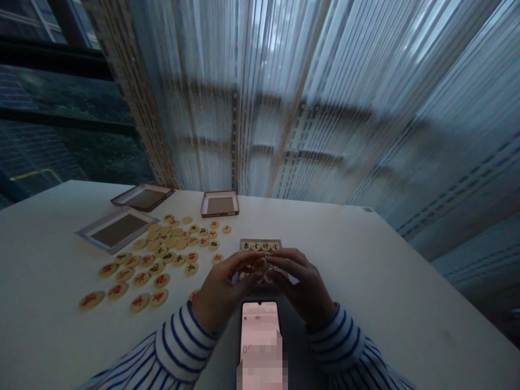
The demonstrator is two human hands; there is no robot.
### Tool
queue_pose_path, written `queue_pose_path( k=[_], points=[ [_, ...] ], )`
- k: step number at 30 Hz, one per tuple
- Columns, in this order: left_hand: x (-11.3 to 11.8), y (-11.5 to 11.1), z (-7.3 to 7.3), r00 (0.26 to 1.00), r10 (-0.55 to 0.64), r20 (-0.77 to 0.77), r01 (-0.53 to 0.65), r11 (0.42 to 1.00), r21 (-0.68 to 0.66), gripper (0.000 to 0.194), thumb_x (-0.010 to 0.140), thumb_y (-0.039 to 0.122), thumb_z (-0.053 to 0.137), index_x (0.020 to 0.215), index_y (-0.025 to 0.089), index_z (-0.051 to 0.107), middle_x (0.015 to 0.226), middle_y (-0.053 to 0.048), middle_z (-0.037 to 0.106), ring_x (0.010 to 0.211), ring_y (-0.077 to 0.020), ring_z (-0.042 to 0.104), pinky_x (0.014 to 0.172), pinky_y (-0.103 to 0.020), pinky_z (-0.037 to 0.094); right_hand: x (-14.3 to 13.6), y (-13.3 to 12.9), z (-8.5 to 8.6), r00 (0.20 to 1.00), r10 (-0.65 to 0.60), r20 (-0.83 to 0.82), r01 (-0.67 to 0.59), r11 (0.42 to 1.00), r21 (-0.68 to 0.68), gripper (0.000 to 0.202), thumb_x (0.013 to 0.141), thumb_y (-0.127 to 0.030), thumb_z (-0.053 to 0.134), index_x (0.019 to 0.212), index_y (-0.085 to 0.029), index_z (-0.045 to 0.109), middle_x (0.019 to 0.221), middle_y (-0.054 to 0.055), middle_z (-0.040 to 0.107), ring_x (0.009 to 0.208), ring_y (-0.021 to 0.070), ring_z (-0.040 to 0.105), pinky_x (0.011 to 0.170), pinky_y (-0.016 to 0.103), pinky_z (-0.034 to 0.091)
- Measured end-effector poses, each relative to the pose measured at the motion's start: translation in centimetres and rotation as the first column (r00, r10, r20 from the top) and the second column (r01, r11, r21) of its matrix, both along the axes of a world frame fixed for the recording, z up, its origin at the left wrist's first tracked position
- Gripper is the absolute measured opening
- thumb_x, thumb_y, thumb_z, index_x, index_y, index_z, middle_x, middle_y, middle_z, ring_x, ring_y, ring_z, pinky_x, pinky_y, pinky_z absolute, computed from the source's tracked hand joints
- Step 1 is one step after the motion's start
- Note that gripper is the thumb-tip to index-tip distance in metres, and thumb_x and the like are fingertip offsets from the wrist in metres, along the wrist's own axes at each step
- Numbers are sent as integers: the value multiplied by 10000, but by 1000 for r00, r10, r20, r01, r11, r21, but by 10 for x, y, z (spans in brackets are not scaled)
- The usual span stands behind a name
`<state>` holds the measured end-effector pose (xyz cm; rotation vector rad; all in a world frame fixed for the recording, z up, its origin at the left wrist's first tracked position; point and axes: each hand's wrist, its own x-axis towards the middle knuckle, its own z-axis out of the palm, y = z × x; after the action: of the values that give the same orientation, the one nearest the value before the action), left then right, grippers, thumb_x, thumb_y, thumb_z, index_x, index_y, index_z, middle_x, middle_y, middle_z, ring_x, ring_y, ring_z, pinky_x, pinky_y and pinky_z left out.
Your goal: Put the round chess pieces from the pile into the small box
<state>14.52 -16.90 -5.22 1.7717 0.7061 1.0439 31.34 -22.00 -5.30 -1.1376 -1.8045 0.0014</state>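
Both hands meet over a small box [260, 241] that holds xiangqi pieces. Round wooden pieces with black characters [260, 246] line its far row. My left hand [225, 284] curls in from the left, its thumb and fingers closed about a xiangqi piece with a red mark [259, 264]. From the right, my right hand [304, 281] bends its fingers and thumb around pieces at the same spot. The fingers partly cover the box's middle and near rows, so exact contacts are hard to see. Directly below the box lies a lit phone [260, 319].
Many loose xiangqi pieces [161, 280] spread over the left of the white table [365, 260], some face down. Behind them lie a shallow box part [220, 205], another brown-rimmed one [142, 196] and a pale-rimmed one [119, 227]. A sheer curtain [260, 135] hangs beyond.
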Motion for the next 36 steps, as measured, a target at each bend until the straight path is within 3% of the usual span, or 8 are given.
queue_pose_path(
  k=[5,12,19,22,28,36],
  points=[
    [-1,0,-7,1000,24,-3,-24,999,45,263,756,231,632,1017,199,638,936,-52,712,831,-169,660,745,-296,536,-1,-1,-1,998,27,-62,-31,998,-62,226,844,-250,558,1065,-258,604,977,63,647,931,185,609,769,378,533],
    [2,1,-11,998,66,21,-66,998,8,244,730,232,655,970,191,655,902,-48,719,788,-161,668,749,-295,540,-1,0,-4,996,48,-80,-55,994,-96,226,835,-229,567,1055,-246,620,982,69,645,930,186,603,774,375,533],
    [-1,-2,-7,999,-27,39,29,998,-55,277,751,231,628,1025,199,653,921,-62,725,804,-178,675,759,-318,547,1,-1,-3,974,81,-213,-117,980,-161,224,844,-218,554,1056,-245,620,1003,64,638,940,167,608,795,350,533],
    [-3,-2,-6,999,-9,48,12,998,-67,251,753,241,621,996,199,669,932,-65,723,835,-188,674,774,-326,545,0,-1,-2,970,78,-228,-116,981,-157,205,834,-204,564,1028,-237,621,974,59,645,919,163,613,784,345,535],
    [-1,-1,-8,991,44,128,-25,989,-148,241,687,242,679,917,171,687,876,-71,729,785,-191,679,744,-328,558,-3,-1,-1,992,46,-120,-56,995,-80,205,798,-257,613,1002,-232,609,921,59,654,870,181,618,732,361,539],
    [0,2,-4,981,4,192,44,969,-242,211,678,267,690,864,168,678,880,-72,733,824,-200,685,760,-321,566,-3,-1,0,1000,0,4,0,1000,-19,202,794,-239,611,992,-211,585,913,66,655,876,189,607,746,380,526]
  ],
)
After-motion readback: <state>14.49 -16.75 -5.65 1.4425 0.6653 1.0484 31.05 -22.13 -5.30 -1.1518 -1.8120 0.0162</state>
